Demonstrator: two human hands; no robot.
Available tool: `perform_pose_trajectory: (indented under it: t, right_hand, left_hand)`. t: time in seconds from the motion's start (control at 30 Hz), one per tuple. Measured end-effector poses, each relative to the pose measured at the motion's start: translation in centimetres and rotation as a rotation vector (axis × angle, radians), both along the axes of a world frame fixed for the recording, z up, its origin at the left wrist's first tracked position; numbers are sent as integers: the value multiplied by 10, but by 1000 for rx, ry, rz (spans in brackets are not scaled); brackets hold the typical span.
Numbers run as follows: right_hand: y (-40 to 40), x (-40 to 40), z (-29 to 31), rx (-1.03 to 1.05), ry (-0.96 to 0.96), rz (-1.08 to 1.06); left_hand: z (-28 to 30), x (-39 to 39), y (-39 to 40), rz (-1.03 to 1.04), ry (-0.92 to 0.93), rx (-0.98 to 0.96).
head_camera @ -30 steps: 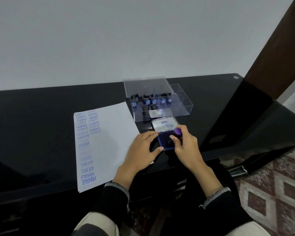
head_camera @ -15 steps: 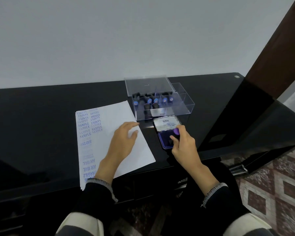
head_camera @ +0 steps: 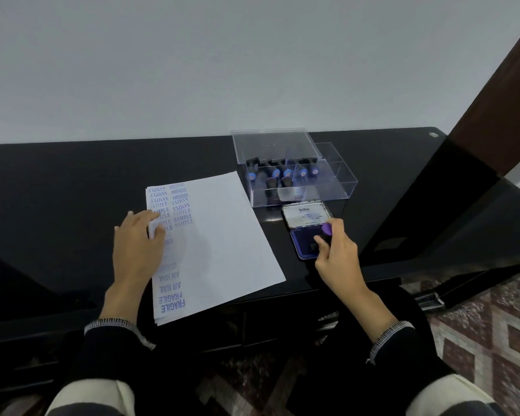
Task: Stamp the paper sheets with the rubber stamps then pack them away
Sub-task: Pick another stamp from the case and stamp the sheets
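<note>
A stack of white paper sheets lies on the black table, its left side covered with blue stamp prints. My left hand rests flat on the sheets' left edge, fingers spread, holding nothing. My right hand grips a rubber stamp with a purple top and presses it onto the open blue ink pad. The pad's lid is folded back. Behind it stands a clear plastic box holding several more stamps.
The clear box lid leans open behind the box. A dark wooden post rises at the right. The table's near edge runs just below the sheets, and patterned floor tiles show at the lower right.
My left hand slid from beside the ink pad leftwards across the sheets to their left edge. My right hand has stayed on the ink pad with the stamp.
</note>
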State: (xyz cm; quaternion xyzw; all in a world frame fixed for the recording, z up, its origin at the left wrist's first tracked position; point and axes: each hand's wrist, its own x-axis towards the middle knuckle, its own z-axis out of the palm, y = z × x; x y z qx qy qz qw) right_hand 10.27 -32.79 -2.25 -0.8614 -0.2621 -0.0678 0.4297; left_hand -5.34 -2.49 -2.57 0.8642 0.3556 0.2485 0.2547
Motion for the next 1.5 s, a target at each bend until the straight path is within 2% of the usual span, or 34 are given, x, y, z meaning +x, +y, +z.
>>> perform_pose_trajectory:
  t: [0.17, 0.4, 0.63, 0.97, 1.23, 1.5]
  right_hand:
    - [2, -1, -2, -12, -20, -10]
    - [1, -1, 9, 5, 87, 20]
    - [2, 2, 22, 110, 133, -7]
    - [4, 4, 26, -123, 70, 142]
    - [14, -3, 25, -264, 0, 148]
    - [18, -7, 25, -184, 75, 108]
  left_hand:
    - [-10, -6, 4, 30, 116, 4]
    - [-16, -5, 3, 18, 160, 59]
    - [-17, -4, 5, 21, 180, 86]
    - [-18, -6, 2, 9, 185, 88]
    - [-20, -5, 3, 16, 196, 87]
    - [-20, -4, 3, 24, 179, 95]
